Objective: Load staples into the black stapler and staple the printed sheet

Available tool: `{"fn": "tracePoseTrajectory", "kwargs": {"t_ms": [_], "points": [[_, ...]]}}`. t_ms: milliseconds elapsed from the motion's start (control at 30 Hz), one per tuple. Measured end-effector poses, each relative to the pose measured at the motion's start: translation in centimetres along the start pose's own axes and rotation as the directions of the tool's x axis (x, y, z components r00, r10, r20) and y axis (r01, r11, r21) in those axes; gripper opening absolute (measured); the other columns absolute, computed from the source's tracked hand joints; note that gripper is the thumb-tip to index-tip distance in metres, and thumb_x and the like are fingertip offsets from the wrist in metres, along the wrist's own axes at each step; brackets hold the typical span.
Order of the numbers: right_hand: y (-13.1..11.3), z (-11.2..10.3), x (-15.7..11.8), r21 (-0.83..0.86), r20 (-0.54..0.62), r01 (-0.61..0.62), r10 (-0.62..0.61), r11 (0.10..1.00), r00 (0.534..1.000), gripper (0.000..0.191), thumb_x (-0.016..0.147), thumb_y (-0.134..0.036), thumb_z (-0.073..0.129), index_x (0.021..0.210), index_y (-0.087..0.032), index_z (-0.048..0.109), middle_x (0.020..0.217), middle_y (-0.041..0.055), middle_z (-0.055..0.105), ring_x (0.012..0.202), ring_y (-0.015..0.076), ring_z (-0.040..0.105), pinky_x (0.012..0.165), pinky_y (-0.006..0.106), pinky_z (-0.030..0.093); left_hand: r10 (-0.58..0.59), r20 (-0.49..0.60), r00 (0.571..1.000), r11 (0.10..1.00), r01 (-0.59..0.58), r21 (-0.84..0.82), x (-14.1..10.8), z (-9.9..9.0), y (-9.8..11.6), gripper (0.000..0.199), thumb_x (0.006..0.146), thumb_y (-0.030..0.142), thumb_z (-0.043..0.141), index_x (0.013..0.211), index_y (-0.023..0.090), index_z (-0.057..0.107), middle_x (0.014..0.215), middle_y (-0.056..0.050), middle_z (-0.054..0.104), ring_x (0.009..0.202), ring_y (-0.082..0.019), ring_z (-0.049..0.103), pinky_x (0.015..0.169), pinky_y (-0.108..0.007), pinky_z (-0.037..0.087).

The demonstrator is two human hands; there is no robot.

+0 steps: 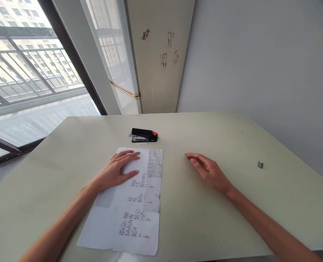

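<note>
- Paper (pixel 138 225), print facing up, lies flat on the pale table (pixel 199 225), towards the near edge!
- Left hand (pixel 117 171) rests palm-down across its upper part, thumb and fingers spread.
- Right hand (pixel 209 171) is apart from the sheet, over to the right, fingers loosely extended, unclenched.
- Black stapler (pixel 144 134) sits just beyond the paper's far edge; small grey piece (pixel 260 165) far right.
</note>
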State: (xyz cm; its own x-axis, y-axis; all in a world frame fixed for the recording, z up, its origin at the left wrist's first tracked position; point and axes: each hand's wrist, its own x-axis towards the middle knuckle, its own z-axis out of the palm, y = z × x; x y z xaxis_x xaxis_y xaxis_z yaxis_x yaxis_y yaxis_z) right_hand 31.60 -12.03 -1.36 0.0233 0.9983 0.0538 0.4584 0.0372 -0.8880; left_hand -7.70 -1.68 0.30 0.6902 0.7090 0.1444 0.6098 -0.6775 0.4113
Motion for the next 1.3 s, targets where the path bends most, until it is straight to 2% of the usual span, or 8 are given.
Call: {"fn": "tracePoseTrajectory", "kwargs": {"t_ms": [133, 267, 467, 600, 800, 967, 1100, 1300], "points": [[0.5, -0.4, 2.5, 0.053, 0.024, -0.023, 0.021, 0.998, 0.999, 0.046, 0.104, -0.063, 0.051, 0.115, -0.026, 0.076, 0.124, 0.0098, 0.079, 0.111, 0.0266, 0.072, 0.08, 0.037, 0.062, -0.1, -0.045, 0.994, 0.995, 0.1, -0.007, -0.6, -1.0, -1.3, 0.052, 0.095, 0.058, 0.069, 0.14, 0.032, 0.067, 0.153, -0.005, 0.063, 0.149, -0.032, 0.049, 0.126, -0.058, 0.037], [0.8, -1.0, 4.6, 0.142, 0.06, -0.034, 0.026, 0.989, 0.998, 0.049, 0.099, -0.067, 0.057, 0.105, -0.022, 0.075, 0.119, 0.0122, 0.078, 0.099, 0.0239, 0.072, 0.063, 0.03, 0.058, -0.223, -0.195, 0.955, 0.959, 0.18, -0.219, -0.9, -1.8, -1.0, 0.043, 0.095, 0.058, 0.068, 0.129, 0.031, 0.072, 0.143, -0.004, 0.07, 0.14, -0.029, 0.058, 0.124, -0.05, 0.04], [0.9, -0.9, 4.7, 0.156, 0.011, -0.036, 0.035, 0.987, 0.999, 0.051, 0.096, -0.07, 0.06, 0.102, -0.022, 0.075, 0.111, 0.0123, 0.078, 0.09, 0.0228, 0.072, 0.059, 0.031, 0.058, -0.638, -0.43, 0.639, 0.762, 0.444, -0.471, -1.9, -3.5, -1.3, 0.035, 0.094, 0.059, 0.063, 0.096, 0.026, 0.076, 0.109, -0.003, 0.08, 0.107, -0.025, 0.072, 0.107, -0.04, 0.054], [0.9, -0.7, 4.5, 0.14, 0.013, -0.035, 0.033, 0.99, 0.999, 0.052, 0.097, -0.071, 0.059, 0.101, -0.022, 0.075, 0.108, 0.0122, 0.078, 0.09, 0.0234, 0.072, 0.058, 0.031, 0.057, -0.714, -0.406, 0.57, 0.696, 0.516, -0.499, -1.9, -3.7, -1.7, 0.036, 0.09, 0.06, 0.068, 0.09, 0.025, 0.076, 0.099, -0.003, 0.08, 0.097, -0.023, 0.073, 0.09, -0.032, 0.058], [1.0, -0.5, 4.7, 0.152, 0.003, -0.046, 0.046, 0.987, 0.999, 0.05, 0.098, -0.07, 0.059, 0.099, -0.022, 0.075, 0.106, 0.0112, 0.078, 0.088, 0.0224, 0.072, 0.058, 0.03, 0.056, -0.729, -0.368, 0.578, 0.683, 0.571, -0.456, -1.6, -3.3, -1.7, 0.042, 0.086, 0.067, 0.071, 0.087, 0.025, 0.077, 0.095, -0.003, 0.08, 0.092, -0.025, 0.072, 0.078, -0.031, 0.056], [1.0, -0.5, 4.6, 0.145, 0.012, -0.056, 0.055, 0.988, 0.998, 0.05, 0.098, -0.069, 0.057, 0.1, -0.022, 0.075, 0.105, 0.0112, 0.078, 0.089, 0.023, 0.071, 0.059, 0.031, 0.057, -0.706, -0.373, 0.603, 0.705, 0.545, -0.453, -1.4, -3.1, -2.0, 0.043, 0.091, 0.065, 0.064, 0.087, 0.025, 0.076, 0.096, -0.003, 0.079, 0.09, -0.023, 0.071, 0.088, -0.033, 0.056], [1.1, -0.5, 4.6, 0.137, 0.01, -0.046, 0.045, 0.989, 0.999, 0.05, 0.099, -0.069, 0.058, 0.1, -0.022, 0.075, 0.105, 0.0115, 0.078, 0.089, 0.0233, 0.072, 0.057, 0.03, 0.055, -0.545, -0.409, 0.732, 0.837, 0.447, -0.316, 0.2, -3.3, -2.0, 0.046, 0.102, 0.061, 0.05, 0.088, 0.024, 0.074, 0.098, -0.003, 0.077, 0.094, -0.022, 0.068, 0.089, -0.033, 0.054], [1.0, -0.5, 4.6, 0.147, 0.007, -0.035, 0.034, 0.989, 0.999, 0.049, 0.098, -0.069, 0.058, 0.098, -0.023, 0.075, 0.103, 0.0107, 0.078, 0.089, 0.0229, 0.072, 0.058, 0.03, 0.055, -0.175, -0.344, 0.923, 0.978, 0.202, 0.046, 6.2, -4.2, -2.2, 0.048, 0.102, 0.061, 0.055, 0.131, 0.024, 0.064, 0.137, -0.01, 0.067, 0.129, -0.029, 0.059, 0.109, -0.044, 0.048]]}}
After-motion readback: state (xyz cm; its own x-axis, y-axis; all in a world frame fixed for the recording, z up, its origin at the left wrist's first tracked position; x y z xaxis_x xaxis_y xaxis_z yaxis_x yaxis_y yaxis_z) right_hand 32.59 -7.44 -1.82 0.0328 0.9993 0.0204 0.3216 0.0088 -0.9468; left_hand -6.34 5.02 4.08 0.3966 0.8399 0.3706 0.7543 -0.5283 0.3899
